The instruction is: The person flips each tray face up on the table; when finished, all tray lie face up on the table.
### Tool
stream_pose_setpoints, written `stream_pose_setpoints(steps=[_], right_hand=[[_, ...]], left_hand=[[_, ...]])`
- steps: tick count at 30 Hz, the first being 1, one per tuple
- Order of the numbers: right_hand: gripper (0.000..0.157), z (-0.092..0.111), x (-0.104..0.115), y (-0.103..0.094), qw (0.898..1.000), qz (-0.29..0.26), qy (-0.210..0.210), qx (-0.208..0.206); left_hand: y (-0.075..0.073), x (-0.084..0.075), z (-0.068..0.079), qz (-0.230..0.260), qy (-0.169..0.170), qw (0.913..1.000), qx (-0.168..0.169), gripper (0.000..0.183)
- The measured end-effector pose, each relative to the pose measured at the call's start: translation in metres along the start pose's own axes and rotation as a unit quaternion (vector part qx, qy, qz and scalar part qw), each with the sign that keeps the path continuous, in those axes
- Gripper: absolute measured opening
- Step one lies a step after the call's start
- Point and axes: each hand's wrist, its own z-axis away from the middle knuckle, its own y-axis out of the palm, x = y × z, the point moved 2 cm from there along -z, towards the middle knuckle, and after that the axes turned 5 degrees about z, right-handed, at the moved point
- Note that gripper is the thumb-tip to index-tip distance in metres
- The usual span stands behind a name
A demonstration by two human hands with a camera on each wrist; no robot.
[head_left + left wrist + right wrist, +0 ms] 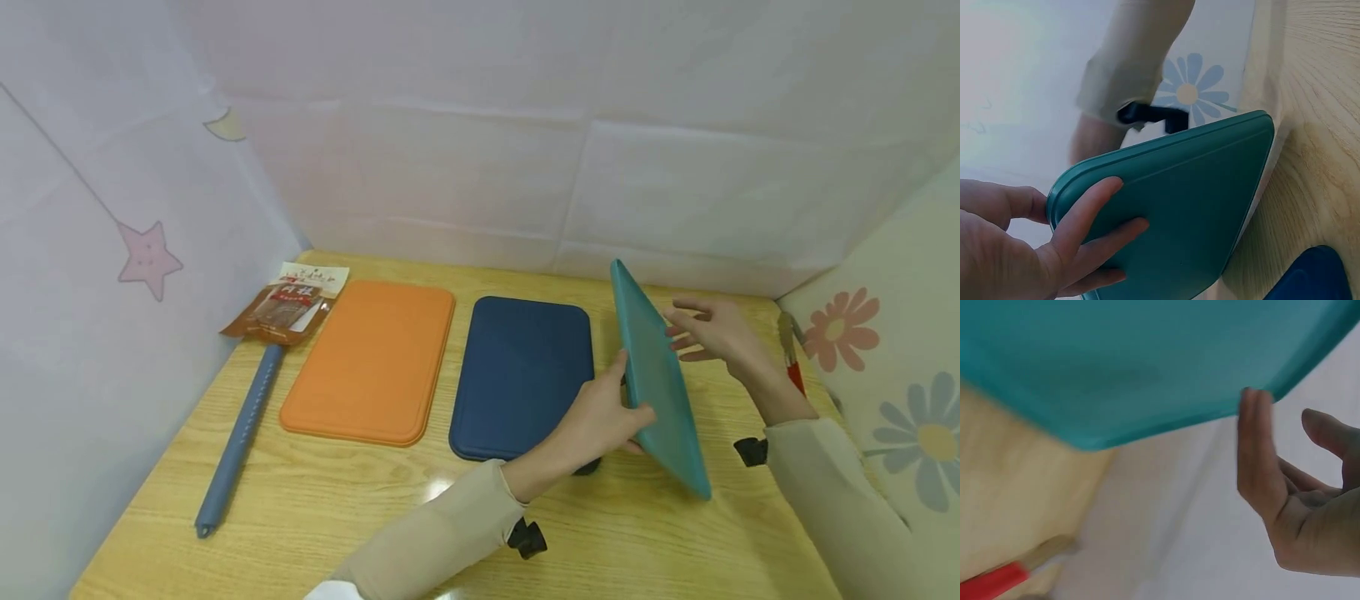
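Observation:
A teal rectangular board [663, 383] with rounded corners is tilted up on its edge over the right part of the table. My left hand [600, 417] grips its near side, thumb on one face and fingers on the other. The left wrist view shows that hand [1054, 250] spread over a corner of the teal board [1179, 219]. Close to the board's other face is my right hand [712, 333], its fingers loosely bent. In the right wrist view the right hand's fingertips [1255, 397] reach the board's rim [1166, 428], with the thumb apart from it.
A navy board [525, 375] and an orange board [371, 362] lie flat on the wooden table [360, 500]. Further left are a blue-grey stick [240, 442] and a brown food packet [281, 308]. A red-handled tool [792, 362] lies by the right wall.

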Motion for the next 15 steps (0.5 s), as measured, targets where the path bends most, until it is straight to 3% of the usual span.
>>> stream_pose_setpoints(steps=[7, 10, 15], right_hand=[[0.064, 0.016, -0.092, 0.008, 0.993, 0.065, 0.056, 0.081], [0.060, 0.023, -0.111, 0.011, 0.993, 0.053, 0.058, 0.094], [0.060, 0.028, -0.122, 0.011, 0.995, 0.014, 0.050, 0.087]], left_hand=[[-0.005, 0.006, 0.001, 0.055, -0.015, 0.9983, 0.009, 0.079], [-0.007, 0.008, 0.000, 0.095, -0.023, 0.9951, 0.018, 0.081], [-0.010, 0.009, -0.004, 0.179, -0.020, 0.9831, 0.032, 0.081]])
